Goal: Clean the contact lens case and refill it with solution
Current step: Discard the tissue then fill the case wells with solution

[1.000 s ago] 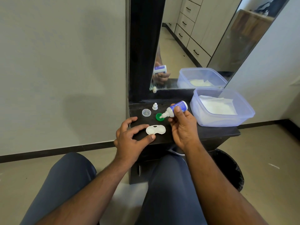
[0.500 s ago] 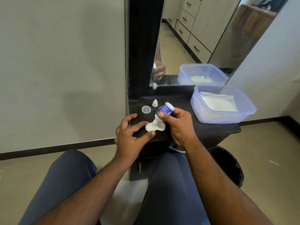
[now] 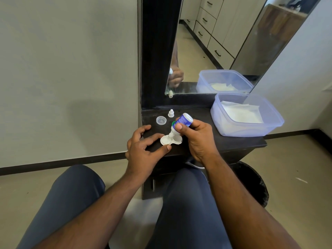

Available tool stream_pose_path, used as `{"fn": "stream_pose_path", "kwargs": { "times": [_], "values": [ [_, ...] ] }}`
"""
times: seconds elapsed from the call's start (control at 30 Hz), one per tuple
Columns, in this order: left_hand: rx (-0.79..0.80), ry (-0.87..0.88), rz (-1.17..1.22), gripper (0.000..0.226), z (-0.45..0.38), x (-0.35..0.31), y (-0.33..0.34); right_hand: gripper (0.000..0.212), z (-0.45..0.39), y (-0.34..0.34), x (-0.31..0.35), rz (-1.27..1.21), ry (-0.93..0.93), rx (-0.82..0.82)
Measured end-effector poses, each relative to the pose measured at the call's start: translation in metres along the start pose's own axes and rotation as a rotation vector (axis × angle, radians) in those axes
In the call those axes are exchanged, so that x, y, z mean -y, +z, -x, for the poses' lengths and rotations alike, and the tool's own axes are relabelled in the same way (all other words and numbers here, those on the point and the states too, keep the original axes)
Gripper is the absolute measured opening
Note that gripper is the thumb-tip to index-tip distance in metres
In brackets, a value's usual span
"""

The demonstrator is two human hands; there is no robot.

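A white two-well contact lens case (image 3: 170, 140) lies open on the black shelf (image 3: 224, 142). My right hand (image 3: 197, 137) grips a small blue-and-white solution bottle (image 3: 181, 124), tipped nozzle-down over the case's left well. My left hand (image 3: 143, 150) steadies the case, thumb and forefinger touching its left edge. A clear cap (image 3: 161, 120) and the bottle's white cap (image 3: 171, 113) sit behind the case. A green cap (image 3: 173, 123) peeks out behind the bottle.
A clear plastic tub (image 3: 251, 130) holding white tissue stands on the shelf's right side. A mirror (image 3: 224, 42) rises behind the shelf. A black bin (image 3: 251, 182) sits on the floor under the right edge. My knees are below the shelf.
My right hand has brought the bottle from above the green cap down and left, tipping its nozzle onto the case's left well. My left hand has stayed at the case.
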State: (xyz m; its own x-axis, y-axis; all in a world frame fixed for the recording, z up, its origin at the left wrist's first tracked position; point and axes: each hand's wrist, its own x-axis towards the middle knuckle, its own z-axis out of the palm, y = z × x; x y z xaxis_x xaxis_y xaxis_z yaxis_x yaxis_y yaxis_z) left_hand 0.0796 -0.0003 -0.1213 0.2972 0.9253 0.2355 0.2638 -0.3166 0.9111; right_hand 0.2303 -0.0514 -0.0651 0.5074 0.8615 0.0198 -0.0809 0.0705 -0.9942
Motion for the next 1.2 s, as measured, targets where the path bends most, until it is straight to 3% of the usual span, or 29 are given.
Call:
{"fn": "stream_pose_path", "kwargs": {
  "times": [0.23,0.5,0.73,0.9,1.2],
  "values": [
    [-0.001,-0.012,-0.008,0.043,0.002,-0.002,0.000,0.009,0.001,0.001,0.001,-0.058,-0.006,-0.023],
    [0.012,0.002,-0.021,0.035,0.001,-0.005,-0.004,0.034,-0.011,-0.004,0.015,-0.613,0.171,-0.310],
    [0.018,-0.010,-0.012,0.034,0.002,-0.006,-0.004,0.025,-0.010,-0.013,0.024,-0.321,0.101,-0.230],
    [0.011,-0.008,0.008,0.037,0.001,-0.004,-0.003,0.027,-0.010,-0.015,0.015,-0.317,0.081,-0.237],
    [0.015,-0.006,0.013,0.032,0.001,-0.003,-0.003,0.018,-0.010,-0.020,0.004,-0.060,-0.020,-0.146]
  ]
}}
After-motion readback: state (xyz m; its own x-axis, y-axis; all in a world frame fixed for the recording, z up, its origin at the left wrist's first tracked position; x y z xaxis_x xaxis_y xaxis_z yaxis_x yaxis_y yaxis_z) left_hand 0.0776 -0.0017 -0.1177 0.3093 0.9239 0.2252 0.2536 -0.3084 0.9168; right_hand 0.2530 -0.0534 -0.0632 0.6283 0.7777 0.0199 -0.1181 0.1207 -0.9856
